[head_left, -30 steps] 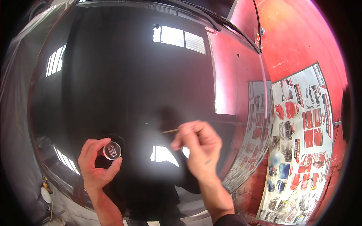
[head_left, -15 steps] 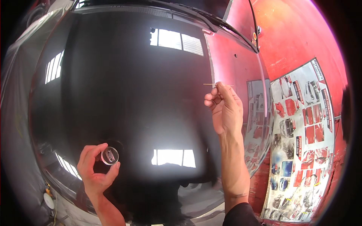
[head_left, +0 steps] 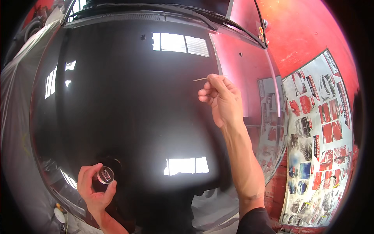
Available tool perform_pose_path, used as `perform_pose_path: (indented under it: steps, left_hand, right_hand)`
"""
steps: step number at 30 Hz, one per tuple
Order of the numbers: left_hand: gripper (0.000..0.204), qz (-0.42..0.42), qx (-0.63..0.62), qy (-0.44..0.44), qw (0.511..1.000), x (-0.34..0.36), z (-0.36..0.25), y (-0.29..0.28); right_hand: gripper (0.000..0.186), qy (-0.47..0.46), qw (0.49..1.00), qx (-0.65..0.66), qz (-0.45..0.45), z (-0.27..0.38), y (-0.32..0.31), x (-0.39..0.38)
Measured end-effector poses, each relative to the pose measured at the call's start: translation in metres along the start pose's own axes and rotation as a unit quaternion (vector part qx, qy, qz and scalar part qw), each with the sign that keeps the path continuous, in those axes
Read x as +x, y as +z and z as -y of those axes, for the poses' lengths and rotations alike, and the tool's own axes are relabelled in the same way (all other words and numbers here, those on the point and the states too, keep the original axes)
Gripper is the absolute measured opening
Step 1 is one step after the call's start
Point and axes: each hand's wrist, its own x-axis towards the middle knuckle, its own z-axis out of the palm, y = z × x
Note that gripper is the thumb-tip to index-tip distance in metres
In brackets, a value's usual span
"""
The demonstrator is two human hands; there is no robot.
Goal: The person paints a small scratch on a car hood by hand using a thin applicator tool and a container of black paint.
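Observation:
Over the near left part of a glossy black car hood (head_left: 117, 105), my left hand (head_left: 93, 191) grips a small round piece (head_left: 105, 175) between thumb and fingers. It has a silvery rim and a dark shiny face with a pale pattern or reflection; whether it is a cup or a cap I cannot tell. Above the hood's right side, my right hand (head_left: 224, 93) pinches a thin pale stick (head_left: 200, 79) between thumb and forefinger. The stick's free end points left, away from the fingers. Its other fingers curl loosely beneath.
The windshield wipers (head_left: 194, 13) lie along the hood's far edge. A pink-red reflection covers the right fender. Beyond stands a red wall (head_left: 307, 35) with a poster (head_left: 315, 140) of car pictures. Grey plastic sheeting (head_left: 19, 117) hangs at the left.
My right hand has moved left and slightly up, and its stick now tilts with the free end lower. My left hand appears lower and farther left with the round piece. The view has shifted slightly.

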Motion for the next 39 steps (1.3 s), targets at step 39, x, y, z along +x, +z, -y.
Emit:
perform_pose_path:
  steps: [39]
  left_hand:
    - [0.053, -0.039, -0.006, 0.028, 0.999, -0.006, 0.005, 0.003]
  right_hand:
    - [0.020, -0.034, 0.995, -0.080, -0.056, -0.041, 0.031, 0.047]
